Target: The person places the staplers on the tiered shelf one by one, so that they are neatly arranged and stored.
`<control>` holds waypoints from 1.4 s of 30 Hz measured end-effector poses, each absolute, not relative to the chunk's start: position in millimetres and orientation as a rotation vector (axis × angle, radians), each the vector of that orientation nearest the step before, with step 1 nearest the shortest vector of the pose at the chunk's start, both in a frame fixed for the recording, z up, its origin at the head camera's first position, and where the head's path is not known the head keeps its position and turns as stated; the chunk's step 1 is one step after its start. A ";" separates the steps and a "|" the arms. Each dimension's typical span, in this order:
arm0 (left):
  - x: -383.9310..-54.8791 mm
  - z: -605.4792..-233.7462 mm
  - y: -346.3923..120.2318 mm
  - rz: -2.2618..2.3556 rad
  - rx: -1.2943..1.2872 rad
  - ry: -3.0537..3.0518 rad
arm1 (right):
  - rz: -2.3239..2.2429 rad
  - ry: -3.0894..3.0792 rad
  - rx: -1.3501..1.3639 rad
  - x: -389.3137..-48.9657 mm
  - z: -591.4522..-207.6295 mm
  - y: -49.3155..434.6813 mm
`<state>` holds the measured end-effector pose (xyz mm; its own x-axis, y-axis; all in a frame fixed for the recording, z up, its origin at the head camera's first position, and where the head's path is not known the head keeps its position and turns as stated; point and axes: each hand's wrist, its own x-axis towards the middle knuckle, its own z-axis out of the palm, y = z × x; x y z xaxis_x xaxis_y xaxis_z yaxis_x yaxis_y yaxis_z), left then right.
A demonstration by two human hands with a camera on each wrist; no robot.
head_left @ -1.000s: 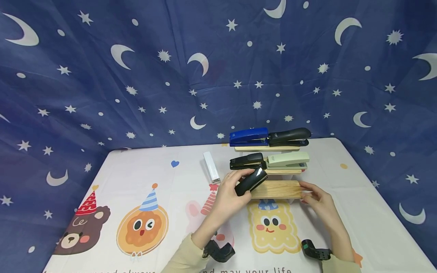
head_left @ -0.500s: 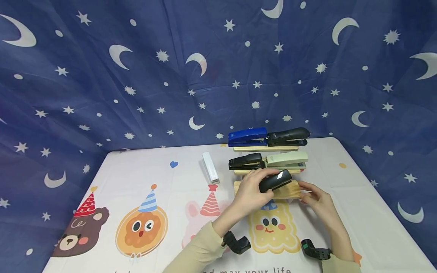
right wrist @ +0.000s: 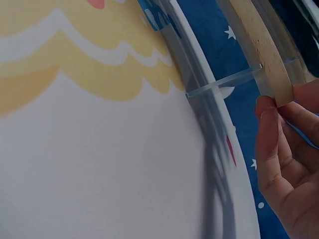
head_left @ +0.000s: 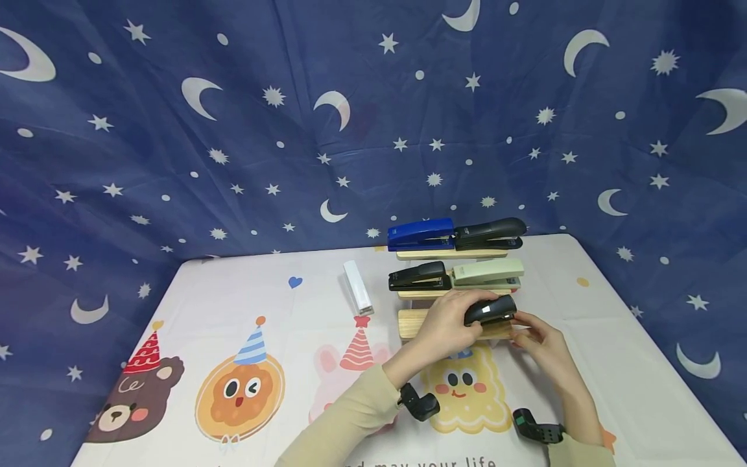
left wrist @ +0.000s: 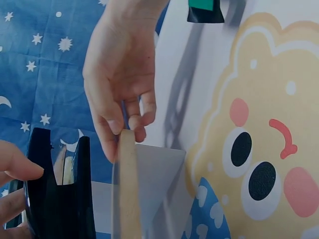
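Observation:
My left hand (head_left: 458, 321) holds a black stapler (head_left: 490, 310) by its sides, above the right part of the lowest wooden step (head_left: 411, 323) of a tiered display stand. In the left wrist view the black stapler (left wrist: 60, 199) shows end-on, clear of the step's edge (left wrist: 128, 184). My right hand (head_left: 543, 340) pinches the right end of that same step between thumb and fingers. Close up in the right wrist view, the fingertips (right wrist: 269, 112) sit against the board's end (right wrist: 266, 55), beside a clear acrylic support (right wrist: 227, 79).
On the top tier stand a blue stapler (head_left: 420, 235) and a black stapler (head_left: 490, 233). The middle tier bears a smaller black stapler (head_left: 419, 277) and a pale green one (head_left: 488, 272). A white stapler (head_left: 358, 287) lies on the cartoon tablecloth (head_left: 233, 292), left of the stand.
My left hand has carried the black stapler rightward along the lowest step, turning it from slanted to nearly level. The right hand has stayed at the step's end.

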<state>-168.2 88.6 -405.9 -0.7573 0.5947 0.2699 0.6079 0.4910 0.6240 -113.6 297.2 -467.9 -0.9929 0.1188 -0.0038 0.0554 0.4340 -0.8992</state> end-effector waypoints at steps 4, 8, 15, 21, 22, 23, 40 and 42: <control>-170.7 -408.3 92.9 -1.061 -1.115 -2.717 | 1.657 -2.596 -0.173 -114.9 -469.2 296.9; -171.8 -409.8 95.6 -0.994 -1.128 -2.740 | 1.678 -2.598 -0.186 -115.7 -470.8 297.4; -175.3 -414.1 100.0 -0.897 -1.155 -2.764 | 1.727 -2.590 -0.196 -116.6 -471.2 298.7; -174.9 -414.5 103.1 -0.873 -1.153 -2.781 | 1.759 -2.563 -0.181 -115.9 -470.6 300.0; -174.7 -414.6 103.7 -0.873 -1.152 -2.781 | 1.765 -2.558 -0.179 -115.8 -470.5 300.2; -174.5 -414.7 104.1 -0.868 -1.150 -2.781 | 1.767 -2.557 -0.173 -115.6 -470.8 300.6; -171.0 -419.3 108.3 -0.808 -1.148 -2.751 | 1.757 -2.557 -0.160 -114.6 -473.1 301.5; -170.8 -419.9 108.5 -0.808 -1.155 -2.748 | 1.754 -2.561 -0.167 -114.3 -473.0 301.2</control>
